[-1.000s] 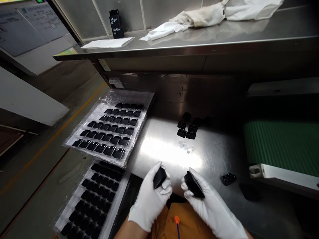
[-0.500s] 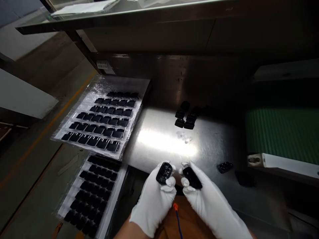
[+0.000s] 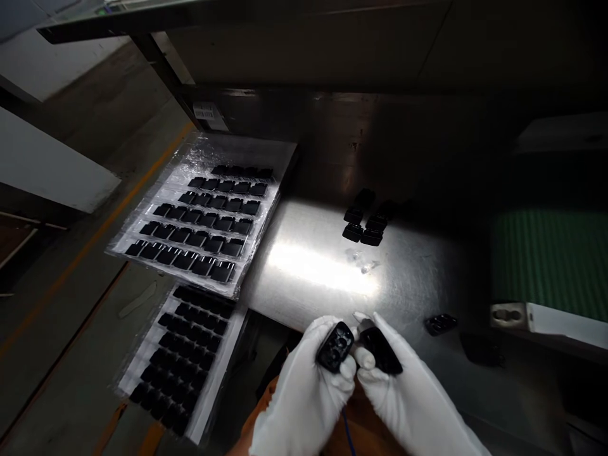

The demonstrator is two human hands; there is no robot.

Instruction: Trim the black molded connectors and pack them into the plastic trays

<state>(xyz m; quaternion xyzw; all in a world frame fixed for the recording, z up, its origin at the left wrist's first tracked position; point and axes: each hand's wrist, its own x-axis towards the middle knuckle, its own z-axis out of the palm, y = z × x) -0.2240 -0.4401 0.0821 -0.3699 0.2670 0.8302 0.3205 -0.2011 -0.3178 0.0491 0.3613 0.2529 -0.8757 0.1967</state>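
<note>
My left hand (image 3: 313, 386), in a white glove, grips a black oval part (image 3: 335, 347) whose face shows several button-like recesses. Beside it my right hand (image 3: 403, 380), gloved too, is closed on a second black part (image 3: 380, 347) with a smoother, dark face. The two parts are close but apart, above the front edge of the steel table (image 3: 294, 291). Several black pieces (image 3: 372, 235) lie in a cluster farther back. To the right of my right hand rests another black part (image 3: 441, 324) with openings.
At the left a plastic-wrapped tray (image 3: 280, 155) carries rows of black pieces, with a second filled tray (image 3: 202, 411) lower down. A green ribbed conveyor belt (image 3: 551, 259) stands at the right. A shelf edge (image 3: 213, 22) crosses the top.
The view has shifted, so the trays and table sit slightly higher and farther right. Both hands, still holding their parts, appear a little lower and to the right.
</note>
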